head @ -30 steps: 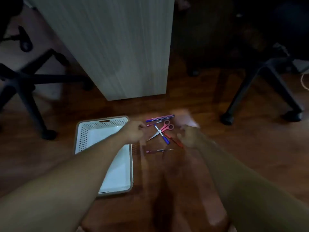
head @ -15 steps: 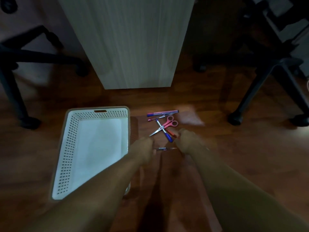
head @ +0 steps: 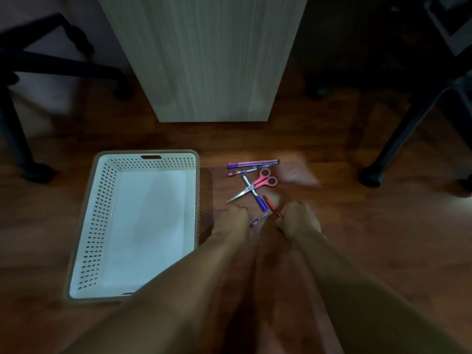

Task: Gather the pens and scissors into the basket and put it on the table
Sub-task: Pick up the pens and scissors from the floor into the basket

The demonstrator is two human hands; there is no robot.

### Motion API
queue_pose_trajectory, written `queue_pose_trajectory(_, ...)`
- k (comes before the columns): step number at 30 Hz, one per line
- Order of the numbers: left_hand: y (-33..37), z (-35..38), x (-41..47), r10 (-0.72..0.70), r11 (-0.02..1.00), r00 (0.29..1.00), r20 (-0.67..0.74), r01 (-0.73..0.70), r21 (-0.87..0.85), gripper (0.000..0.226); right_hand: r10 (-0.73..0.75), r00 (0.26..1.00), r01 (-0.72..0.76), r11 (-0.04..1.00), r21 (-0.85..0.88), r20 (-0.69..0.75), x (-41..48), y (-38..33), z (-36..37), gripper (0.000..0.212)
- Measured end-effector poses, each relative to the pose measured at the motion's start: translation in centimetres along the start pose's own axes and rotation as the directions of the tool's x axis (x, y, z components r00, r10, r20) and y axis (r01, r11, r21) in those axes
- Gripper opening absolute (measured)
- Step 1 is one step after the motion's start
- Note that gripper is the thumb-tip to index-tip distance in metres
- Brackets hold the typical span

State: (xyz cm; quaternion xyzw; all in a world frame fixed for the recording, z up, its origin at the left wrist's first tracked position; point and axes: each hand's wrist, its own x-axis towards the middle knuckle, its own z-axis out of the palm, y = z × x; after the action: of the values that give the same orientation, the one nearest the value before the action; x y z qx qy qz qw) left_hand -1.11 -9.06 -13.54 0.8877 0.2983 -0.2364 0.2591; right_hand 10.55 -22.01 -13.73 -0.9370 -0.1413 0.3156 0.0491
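A white perforated basket (head: 102, 200) lies empty on the wooden floor at the left. To its right are pink-handled scissors (head: 258, 184) crossed over a blue pen (head: 260, 201), with two purple-pink pens (head: 252, 163) and a thin pink pen (head: 240, 172) beyond them. My left hand (head: 233, 218) is closed at one end of a small purple pen (head: 258, 219), which is tilted. My right hand (head: 300, 219) is closed on the near end of a red pen (head: 272, 208).
A pale wooden desk panel (head: 209, 60) stands on the floor just behind the pens. Black office-chair bases with casters stand at the left (head: 38, 172) and right (head: 370, 177). My forearms cover the near floor.
The view moved closer. My left hand went from the far basket corner to the small purple pen, which now lies tilted. My right hand stayed by the red pen.
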Motion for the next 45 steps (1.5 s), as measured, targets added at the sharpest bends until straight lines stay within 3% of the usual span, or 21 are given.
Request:
queue_pose_trajectory(3, -0.4, -0.7, -0.7, -0.106, 0.956, 0.994, 0.020, 0.108, -0.272, 0.026, 0.011, 1.000, -0.010, 0.999, 0.043, -0.013, -0.3, 0.0, -0.3, 0.034)
queue_pose_trajectory(6, -1.1, -2.6, -1.7, -0.185, 0.816, 0.979, -0.089, 0.103, -0.569, 0.021, 0.018, 0.999, -0.012, 0.983, 0.181, -0.028, -1.5, -1.6, -0.8, 0.037)
queue_pose_trajectory(9, -2.4, -5.9, -2.7, -0.263, 0.713, 0.936, -0.235, 0.025, -0.701, 0.016, -0.035, 0.998, 0.052, 0.932, 0.359, -0.056, -2.8, -4.5, -1.2, 0.040)
queue_pose_trajectory(13, -6.7, -9.5, -4.2, -0.453, 0.616, 0.805, -0.382, -0.027, -0.788, 0.014, -0.201, 0.980, 0.185, 0.886, 0.426, -0.007, -5.5, -10.2, -1.5, 0.034)
queue_pose_trajectory(15, -9.3, -10.0, -4.4, -0.536, 0.596, 0.779, -0.325, 0.077, -0.799, 0.014, -0.262, 0.965, 0.219, 0.835, 0.505, 0.015, -6.7, -12.6, -1.2, 0.030)
queue_pose_trajectory(19, -13.6, -9.7, -4.5, -0.658, 0.523, 0.752, -0.052, 0.406, -0.749, 0.033, -0.318, 0.945, 0.232, 0.807, 0.544, 0.070, -8.4, -15.8, 0.0, 0.025)
queue_pose_trajectory(23, -16.0, -8.1, -4.9, -0.656, 0.495, 0.751, 0.074, 0.503, -0.708, 0.036, -0.368, 0.927, 0.291, 0.831, 0.475, 0.075, -8.1, -16.7, 1.1, 0.030)
queue_pose_trajectory(26, -15.9, -8.3, -4.7, -0.664, 0.551, 0.746, -0.046, 0.448, -0.704, 0.036, -0.333, 0.942, 0.270, 0.829, 0.489, 0.044, -7.1, -16.2, 1.4, 0.038)
queue_pose_trajectory(30, -12.8, -9.6, -3.5, -0.567, 0.604, 0.778, -0.270, 0.169, -0.779, 0.026, -0.221, 0.974, 0.222, 0.884, 0.412, -0.051, -4.4, -13.3, 0.7, 0.047)
queue_pose_trajectory(33, -8.7, -10.2, -2.4, -0.413, 0.694, 0.779, -0.472, -0.066, -0.717, 0.015, -0.124, 0.989, 0.145, 0.938, 0.314, -0.086, -2.5, -9.7, -0.1, 0.039)
queue_pose_trajectory(35, -6.3, -10.0, -1.4, -0.275, 0.740, 0.824, -0.496, -0.149, -0.657, 0.015, -0.047, 0.993, 0.080, 0.949, 0.304, -0.112, -1.8, -7.6, -0.2, 0.042)
queue_pose_trajectory(39, -3.1, -8.0, 1.5, -0.160, 0.846, 0.950, -0.267, -0.007, -0.533, 0.026, 0.018, 0.991, 0.023, 0.956, 0.292, -0.135, -0.7, -4.8, -0.1, 0.039)
queue_pose_trajectory(45, -2.5, -4.4, 3.2, -0.240, 0.950, 0.958, -0.156, 0.199, -0.239, 0.032, -0.060, 0.993, 0.087, 0.957, 0.275, -0.105, 0.6, -3.3, 0.5, 0.028)
